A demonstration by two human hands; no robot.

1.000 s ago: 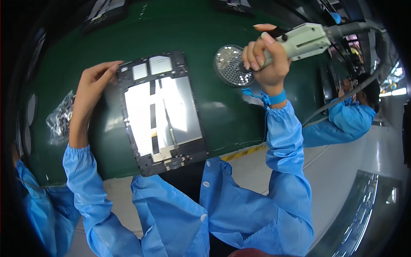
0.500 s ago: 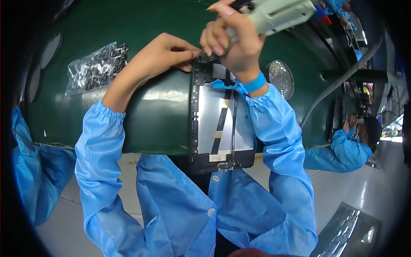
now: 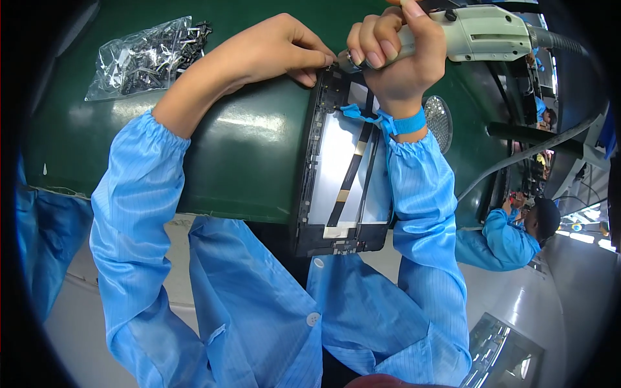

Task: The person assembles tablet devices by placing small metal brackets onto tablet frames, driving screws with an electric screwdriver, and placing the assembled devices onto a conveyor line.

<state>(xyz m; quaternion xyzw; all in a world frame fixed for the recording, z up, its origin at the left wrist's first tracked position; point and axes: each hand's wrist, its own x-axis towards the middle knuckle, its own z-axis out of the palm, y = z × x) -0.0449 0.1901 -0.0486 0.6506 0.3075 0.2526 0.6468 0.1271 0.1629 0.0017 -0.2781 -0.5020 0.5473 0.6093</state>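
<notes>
An opened tablet (image 3: 331, 187) with a black frame and silver inside lies at the table's front edge, its near end jutting past it. At its far left corner my left hand (image 3: 278, 55) is closed, thumb and forefinger pinched together; whatever sits between them is too small to make out. Wrapped in my right hand (image 3: 404, 61) is a pale grey electric screwdriver (image 3: 488, 33), its cable running off to the right. The tool's tip points down-left at that same corner, close to my left fingertips. A blue wrist strap (image 3: 409, 123) circles my right wrist.
On the green table (image 3: 246, 174), a clear plastic bag (image 3: 139, 64) of small black-and-silver parts lies at the far left. Right of my right wrist sits a round textured dish (image 3: 438, 119). A grey cable (image 3: 527, 155) crosses the right side. Another person (image 3: 511, 236) works at the right.
The view has shifted. Both hands stay at the tablet's far left corner, and the screwdriver now lies more level. The tablet appears slightly tilted.
</notes>
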